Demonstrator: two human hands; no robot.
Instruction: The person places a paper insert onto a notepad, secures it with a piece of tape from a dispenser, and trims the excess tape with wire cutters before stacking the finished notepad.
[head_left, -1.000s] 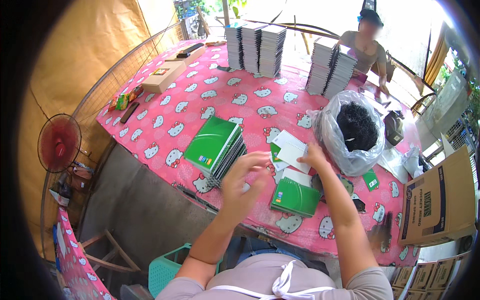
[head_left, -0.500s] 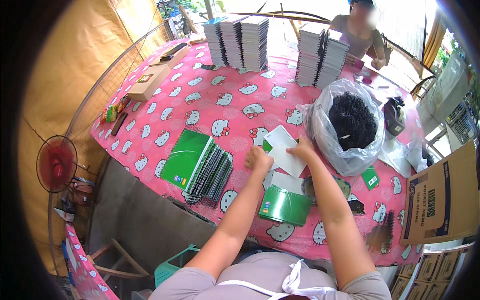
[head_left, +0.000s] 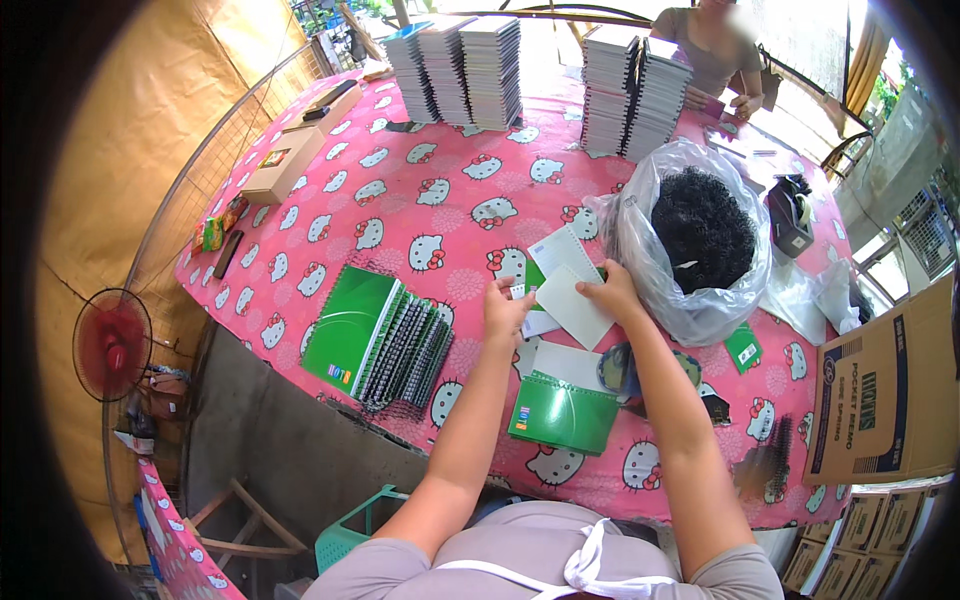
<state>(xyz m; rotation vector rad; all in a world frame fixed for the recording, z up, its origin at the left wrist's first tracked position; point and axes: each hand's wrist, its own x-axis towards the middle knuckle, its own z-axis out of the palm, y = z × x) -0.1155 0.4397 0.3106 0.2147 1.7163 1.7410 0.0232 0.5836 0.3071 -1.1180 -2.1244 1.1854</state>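
My right hand (head_left: 615,293) pinches a pale cardboard sheet (head_left: 574,308), its thumb on top and its other fingers partly hidden. Behind that sheet lie a white punched sheet (head_left: 566,252) and part of a green cover (head_left: 534,272). At the left edge of these papers is my left hand (head_left: 507,312), thumb and forefinger apart around a small white patch that I cannot make out clearly. Nearer me, a green notebook cover (head_left: 565,412) lies on white sheets (head_left: 567,366). A stack of green spiral notebooks (head_left: 350,330) sits to the left, black coils facing right.
A clear plastic bag (head_left: 640,215) of black spiral coils (head_left: 703,235) stands right of my hands. Tall notebook stacks (head_left: 490,75) line the far side, near another person (head_left: 710,60). A cardboard box (head_left: 885,385) borders the right; a red fan (head_left: 112,330) stands left.
My left hand has gone from a closed fist to parted fingers at the papers' edge. The pale sheet stays in my right hand. The whole view has shifted slightly.
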